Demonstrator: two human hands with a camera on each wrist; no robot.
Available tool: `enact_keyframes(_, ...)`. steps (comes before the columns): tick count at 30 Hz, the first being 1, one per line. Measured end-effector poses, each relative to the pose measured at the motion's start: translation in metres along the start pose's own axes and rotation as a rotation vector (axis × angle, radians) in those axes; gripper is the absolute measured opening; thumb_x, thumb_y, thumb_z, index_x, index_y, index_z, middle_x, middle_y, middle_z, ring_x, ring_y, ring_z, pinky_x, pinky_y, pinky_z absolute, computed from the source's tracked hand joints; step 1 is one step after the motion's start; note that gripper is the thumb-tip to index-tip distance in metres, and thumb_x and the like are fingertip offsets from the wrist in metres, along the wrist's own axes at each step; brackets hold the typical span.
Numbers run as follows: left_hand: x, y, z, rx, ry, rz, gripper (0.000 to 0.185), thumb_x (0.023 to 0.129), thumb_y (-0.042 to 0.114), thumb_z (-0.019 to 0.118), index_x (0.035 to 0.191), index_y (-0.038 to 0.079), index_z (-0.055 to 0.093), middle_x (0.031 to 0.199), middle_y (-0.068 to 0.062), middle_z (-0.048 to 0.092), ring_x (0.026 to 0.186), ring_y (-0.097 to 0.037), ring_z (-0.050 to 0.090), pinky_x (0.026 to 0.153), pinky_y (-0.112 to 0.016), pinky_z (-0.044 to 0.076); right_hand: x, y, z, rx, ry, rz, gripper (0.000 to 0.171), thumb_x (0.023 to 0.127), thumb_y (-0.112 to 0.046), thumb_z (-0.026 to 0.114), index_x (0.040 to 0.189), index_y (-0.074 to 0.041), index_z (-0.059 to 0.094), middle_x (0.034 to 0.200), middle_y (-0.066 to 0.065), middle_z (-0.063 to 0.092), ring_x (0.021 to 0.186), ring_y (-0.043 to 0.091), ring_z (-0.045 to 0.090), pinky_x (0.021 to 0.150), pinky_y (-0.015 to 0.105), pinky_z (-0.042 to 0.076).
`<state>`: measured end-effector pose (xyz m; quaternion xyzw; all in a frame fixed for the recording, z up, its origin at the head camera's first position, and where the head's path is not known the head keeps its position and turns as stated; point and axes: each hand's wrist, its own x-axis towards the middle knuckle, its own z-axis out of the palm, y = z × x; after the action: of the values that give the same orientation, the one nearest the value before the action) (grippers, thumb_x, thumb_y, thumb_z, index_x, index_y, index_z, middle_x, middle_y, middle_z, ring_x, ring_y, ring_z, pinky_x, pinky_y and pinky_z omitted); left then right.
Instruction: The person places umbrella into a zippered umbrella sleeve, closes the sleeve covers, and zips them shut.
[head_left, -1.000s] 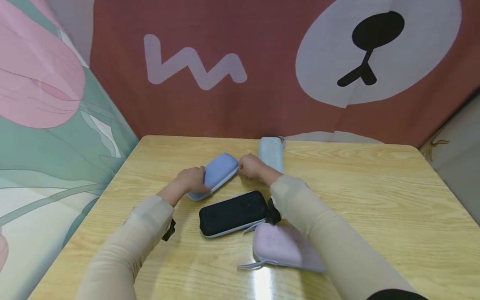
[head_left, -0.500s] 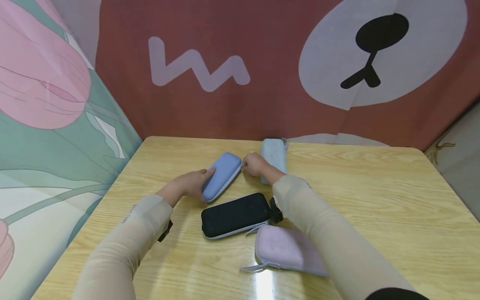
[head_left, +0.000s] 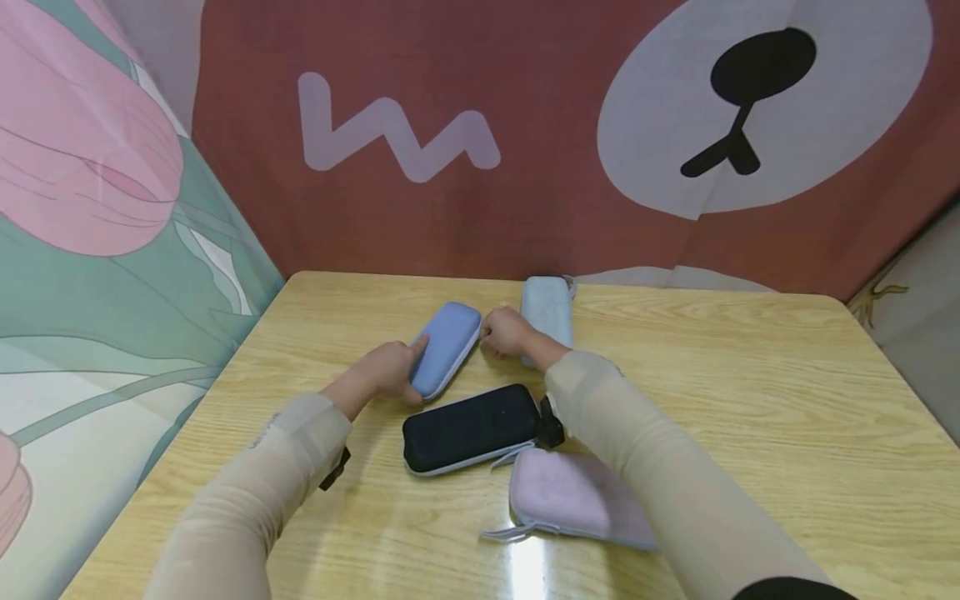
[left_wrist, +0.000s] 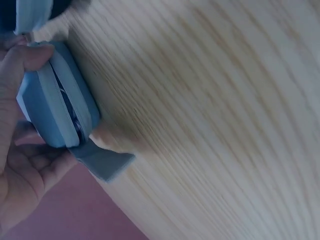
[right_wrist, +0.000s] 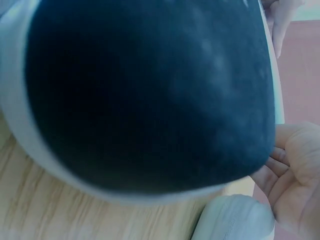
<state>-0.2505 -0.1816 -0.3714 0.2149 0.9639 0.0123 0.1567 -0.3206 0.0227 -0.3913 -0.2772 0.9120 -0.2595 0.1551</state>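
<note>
A blue zip-up pencil case (head_left: 450, 343) lies slanted on the table. My left hand (head_left: 384, 372) grips its left side, thumb on the near side and fingers on the far side. My right hand (head_left: 510, 332) has its fingers curled at the case's right edge, fingertips hidden from the head camera. In the left wrist view, the blue pencil case (left_wrist: 46, 111) shows a narrow dark gap along its zip and a grey fabric tab (left_wrist: 106, 162) at one end. The right wrist view shows my right hand (right_wrist: 297, 187) partly behind a black case.
The black pencil case (head_left: 472, 427) lies just in front of the blue one. A pink pencil case (head_left: 562, 492) sits under the right forearm. Behind the right hand is a pale blue case (head_left: 547, 308), near the table's (head_left: 720, 400) back edge. A printed cloth (head_left: 525, 192) hangs behind.
The blue pencil case has turned to a steeper slant. My left hand has shifted its hold along the left side, while my right hand stays at the right edge.
</note>
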Motion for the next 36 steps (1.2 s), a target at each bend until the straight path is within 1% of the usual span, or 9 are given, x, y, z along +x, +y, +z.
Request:
enact_keyframes(4, 0.004, 0.009, 0.002, -0.011, 0.016, -0.038, 0.102, 0.06, 0.037, 0.07, 0.135, -0.007, 0.016, 0.083, -0.013, 0.056, 0.068, -0.018, 0.049, 0.067, -0.032, 0.043, -0.001, 0.0, 0.002, 0.001, -0.013, 0.003, 0.03, 0.084, -0.004, 0.054, 0.054, -0.001, 0.053, 0.054, 0.009, 0.056, 0.051, 0.018, 0.056, 0.058, 0.024, 0.043)
enact_keyframes(7, 0.007, 0.015, 0.005, -0.017, 0.054, -0.062, 0.102, 0.059, 0.038, 0.07, 0.133, -0.009, 0.018, 0.082, -0.014, 0.057, 0.066, -0.019, 0.05, 0.066, -0.033, 0.044, -0.002, 0.001, 0.002, -0.005, -0.01, -0.002, 0.032, 0.083, -0.004, 0.054, 0.052, -0.004, 0.051, 0.053, 0.007, 0.056, 0.047, 0.014, 0.053, 0.06, 0.024, 0.042)
enact_keyframes(12, 0.013, 0.026, 0.01, -0.044, 0.117, -0.136, 0.1, 0.061, 0.041, 0.067, 0.13, -0.013, 0.021, 0.085, -0.019, 0.058, 0.067, -0.021, 0.053, 0.064, -0.033, 0.046, -0.003, 0.0, 0.004, -0.005, -0.014, -0.016, 0.035, 0.083, -0.001, 0.052, 0.049, -0.005, 0.047, 0.049, 0.005, 0.052, 0.044, 0.013, 0.049, 0.053, 0.021, 0.04)
enact_keyframes(17, 0.02, 0.036, 0.011, -0.137, 0.191, -0.248, 0.089, 0.064, 0.044, 0.065, 0.121, -0.015, 0.031, 0.076, -0.017, 0.055, 0.062, -0.023, 0.054, 0.054, -0.033, 0.046, -0.005, -0.005, 0.005, 0.005, -0.064, -0.067, 0.023, 0.081, 0.002, 0.051, 0.06, 0.001, 0.06, 0.058, 0.007, 0.059, 0.05, 0.014, 0.057, 0.05, 0.018, 0.044)
enact_keyframes(20, 0.022, 0.039, 0.01, -0.123, 0.217, -0.296, 0.089, 0.067, 0.048, 0.062, 0.119, -0.017, 0.031, 0.066, -0.015, 0.052, 0.056, -0.023, 0.053, 0.049, -0.032, 0.045, -0.006, -0.009, 0.004, 0.02, -0.083, -0.085, 0.016, 0.08, 0.003, 0.052, 0.07, 0.003, 0.065, 0.065, 0.01, 0.063, 0.055, 0.017, 0.061, 0.051, 0.019, 0.047)
enact_keyframes(24, 0.023, 0.041, 0.007, -0.102, 0.17, -0.312, 0.101, 0.066, 0.05, 0.063, 0.123, -0.023, 0.021, 0.068, -0.018, 0.054, 0.058, -0.023, 0.054, 0.049, -0.031, 0.046, -0.007, -0.009, 0.004, 0.026, -0.107, -0.073, 0.015, 0.079, 0.005, 0.053, 0.071, 0.004, 0.065, 0.065, 0.012, 0.063, 0.056, 0.017, 0.061, 0.05, 0.019, 0.047)
enact_keyframes(28, 0.026, 0.04, 0.002, -0.145, 0.096, -0.289, 0.104, 0.062, 0.048, 0.068, 0.126, -0.018, 0.02, 0.103, -0.029, 0.048, 0.084, -0.033, 0.053, 0.065, -0.037, 0.047, -0.007, -0.005, 0.006, 0.016, -0.128, -0.051, 0.016, 0.08, 0.004, 0.053, 0.068, 0.003, 0.064, 0.061, 0.008, 0.062, 0.054, 0.013, 0.059, 0.05, 0.019, 0.046)
enact_keyframes(32, 0.031, 0.036, -0.008, -0.067, 0.017, -0.215, 0.107, 0.061, 0.052, 0.07, 0.135, -0.004, 0.016, 0.134, -0.029, 0.019, 0.118, -0.042, 0.026, 0.087, -0.045, 0.036, -0.005, -0.002, 0.007, 0.053, -0.133, -0.024, 0.017, 0.08, 0.005, 0.052, 0.067, 0.002, 0.064, 0.059, 0.007, 0.06, 0.054, 0.015, 0.059, 0.049, 0.021, 0.047)
enact_keyframes(36, 0.037, 0.034, -0.018, 0.042, -0.064, -0.142, 0.099, 0.062, 0.057, 0.066, 0.139, 0.015, 0.02, 0.141, -0.018, 0.008, 0.125, -0.038, 0.011, 0.09, -0.048, 0.032, -0.004, -0.003, 0.004, 0.064, -0.147, -0.011, 0.019, 0.081, 0.005, 0.05, 0.069, 0.002, 0.065, 0.062, 0.008, 0.061, 0.055, 0.016, 0.06, 0.049, 0.022, 0.047)
